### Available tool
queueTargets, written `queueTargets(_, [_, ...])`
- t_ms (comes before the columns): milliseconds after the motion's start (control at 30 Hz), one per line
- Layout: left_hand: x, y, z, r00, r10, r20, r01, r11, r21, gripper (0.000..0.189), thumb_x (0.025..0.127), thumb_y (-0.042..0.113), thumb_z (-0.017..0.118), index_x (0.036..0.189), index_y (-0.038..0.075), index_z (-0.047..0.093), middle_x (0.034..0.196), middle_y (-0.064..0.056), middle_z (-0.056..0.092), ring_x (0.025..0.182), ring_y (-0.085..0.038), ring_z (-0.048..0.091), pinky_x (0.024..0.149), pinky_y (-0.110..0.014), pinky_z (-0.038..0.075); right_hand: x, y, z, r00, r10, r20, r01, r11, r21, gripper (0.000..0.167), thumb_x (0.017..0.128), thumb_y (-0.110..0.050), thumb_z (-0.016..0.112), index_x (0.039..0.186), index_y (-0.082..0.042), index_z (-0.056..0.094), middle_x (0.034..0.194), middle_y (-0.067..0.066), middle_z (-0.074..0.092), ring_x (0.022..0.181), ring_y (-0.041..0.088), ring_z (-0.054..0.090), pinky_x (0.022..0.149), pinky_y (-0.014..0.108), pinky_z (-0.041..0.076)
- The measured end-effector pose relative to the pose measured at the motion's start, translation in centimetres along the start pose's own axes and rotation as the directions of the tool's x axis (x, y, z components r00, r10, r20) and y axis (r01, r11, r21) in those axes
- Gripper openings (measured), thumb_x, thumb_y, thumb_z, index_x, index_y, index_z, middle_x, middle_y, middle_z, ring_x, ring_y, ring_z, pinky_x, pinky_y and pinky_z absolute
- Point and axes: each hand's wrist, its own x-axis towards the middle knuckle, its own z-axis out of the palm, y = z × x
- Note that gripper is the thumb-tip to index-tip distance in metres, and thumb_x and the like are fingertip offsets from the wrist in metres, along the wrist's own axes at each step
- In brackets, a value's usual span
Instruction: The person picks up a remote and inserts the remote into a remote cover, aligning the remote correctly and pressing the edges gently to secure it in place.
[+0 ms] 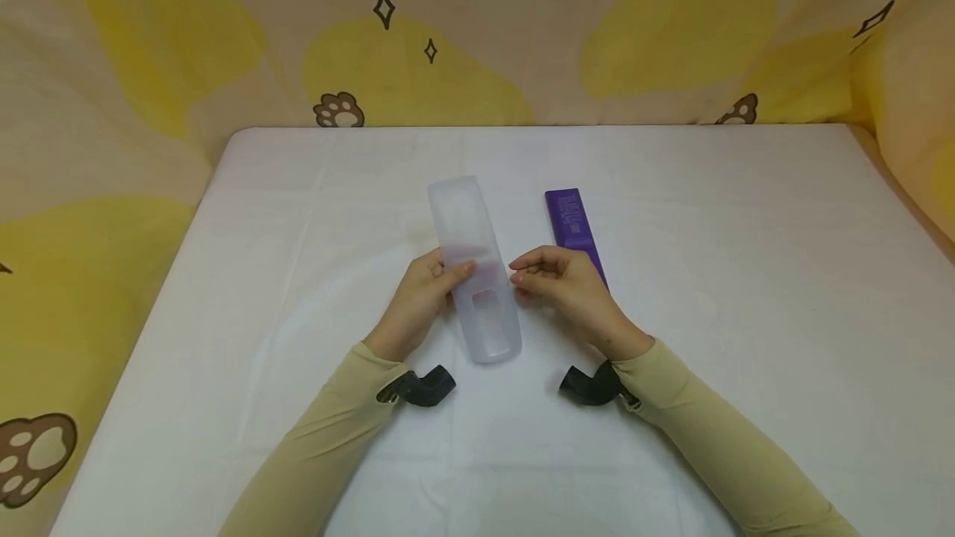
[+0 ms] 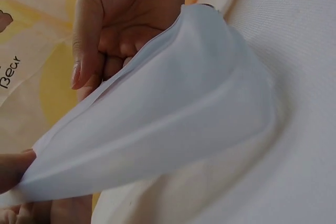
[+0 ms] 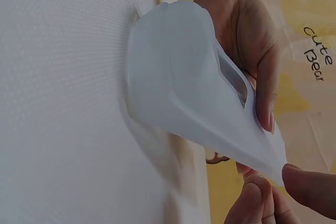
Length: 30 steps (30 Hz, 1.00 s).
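A long, translucent whitish sleeve (image 1: 491,334), like a soft remote-control cover with a small window cut in it, is in my left hand (image 1: 418,297). My left thumb lies on its upper face and the fingers pass beneath it. My right hand (image 1: 570,288) is at the sleeve's right edge, its fingers loosely bent and its thumb apart from them. In the right wrist view, the right thumb (image 3: 312,187) is right at the sleeve's edge. A flat purple bar (image 1: 570,218) with fine pale print lies beyond the right hand, which hides its near end.
The white-covered table (image 1: 746,272) spreads around both hands. A yellow and beige patterned cloth (image 1: 477,40) hangs behind its far edge. Black curved pieces (image 1: 425,386) are fixed at both wrists, over the beige sleeves.
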Motion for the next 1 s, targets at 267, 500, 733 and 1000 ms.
queueTargets(267, [0.1,0.1,-0.3,1.0,0.012,0.001,-0.012,0.999,-0.046,0.036,0.097,0.008,0.05,0.129,-0.009,0.043,0.124,-0.022,0.055,0.104,-0.02,0.059,0.087,-0.037,0.051,0.0,0.1,-0.4,0.999,-0.007,-0.031,0.007,1.0,-0.015,0.024,0.086,0.001,0.063,0.107,0.013,0.06,0.089,0.012,0.065,0.078,0.018,0.065,0.075,0.032,0.055])
queueTargets(500, [0.1,0.0,-0.5,1.0,0.011,0.005,-0.011,0.998,-0.06,0.036,0.098,0.007,0.048,0.129,-0.01,0.042,0.126,-0.024,0.054,0.103,-0.021,0.06,0.087,-0.038,0.051,-0.4,0.2,-1.7,0.995,-0.012,-0.103,0.005,0.998,-0.063,0.026,0.086,-0.002,0.064,0.107,0.013,0.06,0.087,0.012,0.066,0.077,0.018,0.066,0.074,0.028,0.055])
queueTargets(733, [0.1,0.0,-0.4,1.0,0.003,0.006,-0.003,0.997,-0.076,0.035,0.097,0.005,0.049,0.128,-0.01,0.041,0.125,-0.025,0.054,0.103,-0.022,0.06,0.087,-0.04,0.051,-1.4,0.1,-4.3,0.989,0.019,-0.148,-0.017,1.0,0.018,0.031,0.089,-0.002,0.061,0.114,0.016,0.055,0.091,0.006,0.068,0.081,0.016,0.065,0.077,0.025,0.053])
queueTargets(1000, [0.1,0.0,-0.4,1.0,-0.005,0.001,0.005,0.997,-0.074,0.035,0.097,0.006,0.049,0.128,-0.009,0.042,0.124,-0.024,0.055,0.102,-0.022,0.061,0.086,-0.039,0.051,-2.4,0.0,-6.4,0.978,0.024,-0.205,-0.03,0.999,-0.026,0.031,0.09,-0.003,0.061,0.113,0.017,0.054,0.087,-0.002,0.068,0.079,0.011,0.063,0.075,0.023,0.053])
